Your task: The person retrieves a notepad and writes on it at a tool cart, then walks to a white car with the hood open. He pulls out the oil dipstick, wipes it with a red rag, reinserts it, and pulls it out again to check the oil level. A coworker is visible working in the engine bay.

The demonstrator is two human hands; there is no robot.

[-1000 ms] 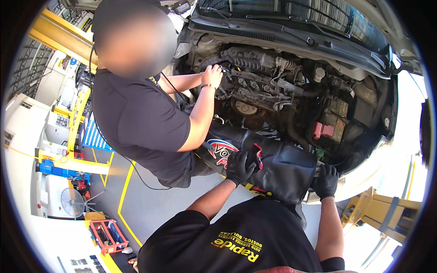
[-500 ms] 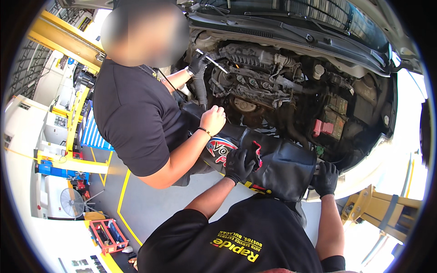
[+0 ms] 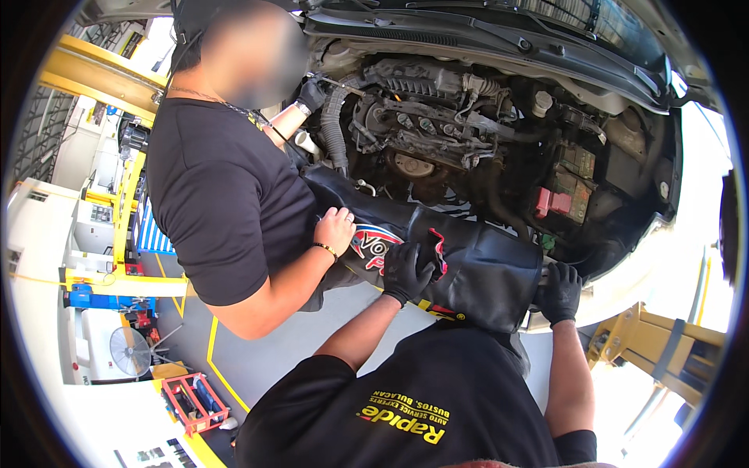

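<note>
My left hand (image 3: 407,273), in a black glove, rests on the black fender cover (image 3: 488,273) draped over the car's front edge. Its fingers lie spread on the cover, apparently holding nothing. Close beside them is a red-edged, crumpled patch (image 3: 439,253), whose kind I cannot make out. At the cover's right end, my right hand (image 3: 560,292), also gloved in black, leans on the front edge of the car, fingers lying loosely over it. Beyond both hands lies the engine (image 3: 429,125) in the open bay.
A co-worker (image 3: 211,179) leans in from the left. That person's gloved hand (image 3: 310,95) holds a slim metal tool over the engine; their bare hand (image 3: 335,230) rests on the cover. A battery (image 3: 576,175) sits at right. Yellow lift arms (image 3: 655,351) flank the car.
The co-worker has shifted left; their gloved hand and tool have drawn back left, and their bare hand has lowered onto the cover. My hands stay nearly in place.
</note>
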